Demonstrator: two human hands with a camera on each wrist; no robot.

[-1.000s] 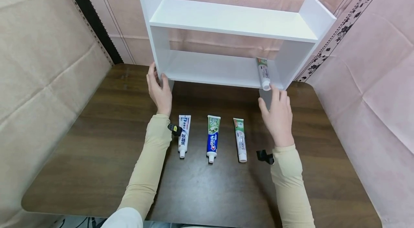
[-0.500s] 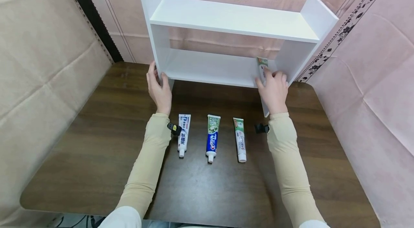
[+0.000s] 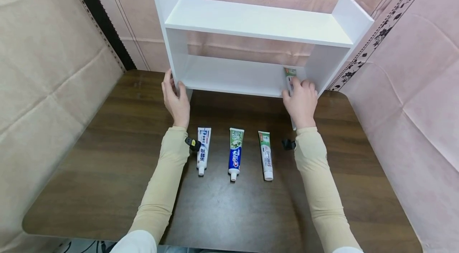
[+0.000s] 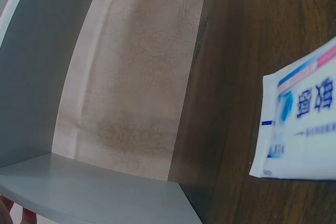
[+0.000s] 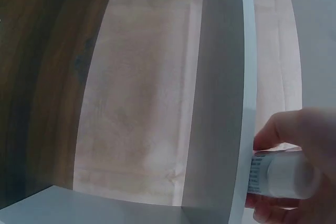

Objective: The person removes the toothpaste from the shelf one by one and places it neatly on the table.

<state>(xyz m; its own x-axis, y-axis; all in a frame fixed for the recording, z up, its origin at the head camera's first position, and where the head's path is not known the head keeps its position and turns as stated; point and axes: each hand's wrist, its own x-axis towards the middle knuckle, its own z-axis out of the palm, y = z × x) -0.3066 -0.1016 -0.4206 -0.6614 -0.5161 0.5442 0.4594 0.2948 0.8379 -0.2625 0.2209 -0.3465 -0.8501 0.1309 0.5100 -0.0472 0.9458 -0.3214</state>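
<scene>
A white two-tier shelf stands at the back of the table. My left hand grips the lower part of its left side panel, thumb in front and fingers round the outer side. On the right end of the lower tier lies a green-and-white toothpaste tube. My right hand holds this tube near its cap end and hides much of it. In the right wrist view the white cap shows between thumb and fingers, at the shelf's front edge.
Three more toothpaste tubes lie in a row on the brown table: a white-and-blue one, a green-and-blue one and a green-and-white one. Pink cloth walls in the sides and back.
My right hand has gone from beside the tube's cap up over the shelf edge and taken hold of the tube. The left hand has stayed on the side panel.
</scene>
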